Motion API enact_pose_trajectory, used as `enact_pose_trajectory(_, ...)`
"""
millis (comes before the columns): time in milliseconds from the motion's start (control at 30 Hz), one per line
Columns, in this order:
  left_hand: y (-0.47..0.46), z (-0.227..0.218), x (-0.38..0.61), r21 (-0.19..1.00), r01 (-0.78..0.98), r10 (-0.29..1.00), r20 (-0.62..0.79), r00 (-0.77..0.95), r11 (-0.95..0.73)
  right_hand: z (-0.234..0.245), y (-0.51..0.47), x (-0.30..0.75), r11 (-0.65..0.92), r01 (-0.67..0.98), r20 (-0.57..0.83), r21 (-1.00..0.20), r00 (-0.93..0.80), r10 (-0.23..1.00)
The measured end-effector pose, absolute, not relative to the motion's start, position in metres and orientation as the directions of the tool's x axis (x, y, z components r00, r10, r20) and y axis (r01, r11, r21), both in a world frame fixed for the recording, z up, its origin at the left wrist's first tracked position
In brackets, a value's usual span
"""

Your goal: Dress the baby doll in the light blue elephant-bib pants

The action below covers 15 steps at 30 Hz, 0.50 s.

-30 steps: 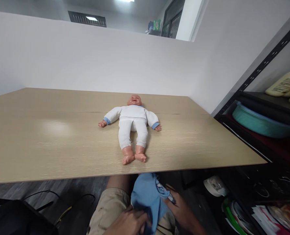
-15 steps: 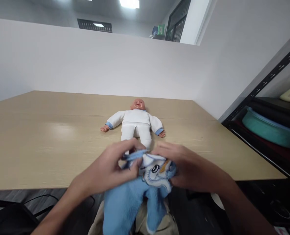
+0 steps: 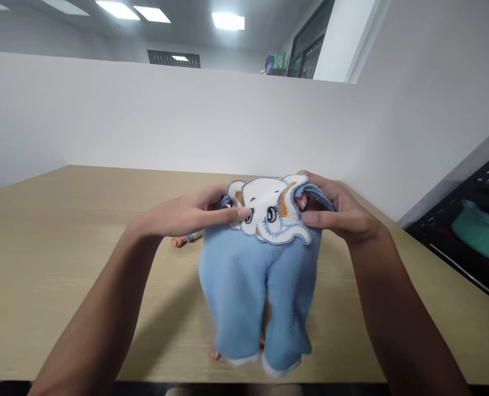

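Nearly closed, left hand (image 3: 197,213) and right hand (image 3: 343,209) pinch the blue overalls (image 3: 264,247) at their ten and two o'clock, probably so they hang straight above the counter (image 3: 83,269), hiding most of the doll (image 3: 179,241).

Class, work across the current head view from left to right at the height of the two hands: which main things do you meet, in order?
Left hand → blue garment with the elephant face → right hand → teal basin.
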<state>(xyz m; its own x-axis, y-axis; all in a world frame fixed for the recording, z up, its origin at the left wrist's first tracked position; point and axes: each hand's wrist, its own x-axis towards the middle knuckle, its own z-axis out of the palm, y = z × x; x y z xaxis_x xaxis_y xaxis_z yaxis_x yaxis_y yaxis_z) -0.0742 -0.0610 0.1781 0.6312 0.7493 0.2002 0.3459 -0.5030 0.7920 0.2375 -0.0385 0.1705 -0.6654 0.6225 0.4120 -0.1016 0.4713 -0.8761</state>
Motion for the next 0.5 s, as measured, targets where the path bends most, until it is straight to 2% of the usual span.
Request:
enact_pose_trajectory(67, -0.045, 0.176, -0.078, 0.814, 0.302, 0.649, 0.116, 0.752, -0.496, 0.167, -0.024, 0.239, 0.452, -0.124, 0.42, -0.883, -0.639, 0.644)
enact_pose_trajectory(133, -0.032, 0.17, -0.081, 0.852, 0.203, 0.589, 0.144, 0.795, -0.483, 0.161, -0.011, 0.242, 0.418, -0.093, 0.374, -0.904, -0.645, 0.666)
enact_pose_trajectory(233, -0.02, 0.159, -0.082, 0.876, 0.086, 0.639, 0.275, 0.718, -0.474, 0.154, 0.002, 0.25, 0.38, 0.111, 0.162, -0.918, -0.771, 0.616)
enact_pose_trajectory(300, -0.016, 0.155, -0.081, 0.875, 0.087, 0.67, 0.298, 0.68, -0.477, 0.151, 0.007, 0.255, 0.381, 0.246, 0.004, -0.891, -0.836, 0.549)
enact_pose_trajectory(333, -0.015, 0.154, -0.081, 0.872, 0.103, 0.679, 0.293, 0.673, -0.478, 0.15, 0.008, 0.257, 0.378, 0.266, -0.026, -0.887, -0.845, 0.533)
enact_pose_trajectory(400, -0.013, 0.154, -0.082, 0.869, 0.154, 0.682, 0.247, 0.689, -0.47, 0.145, 0.01, 0.261, 0.33, 0.206, 0.016, -0.921, -0.828, 0.561)
enact_pose_trajectory(500, -0.008, 0.152, -0.087, 0.879, 0.243, 0.666, 0.108, 0.738, -0.411, 0.134, 0.012, 0.263, 0.244, 0.003, 0.167, -0.97, -0.72, 0.674)
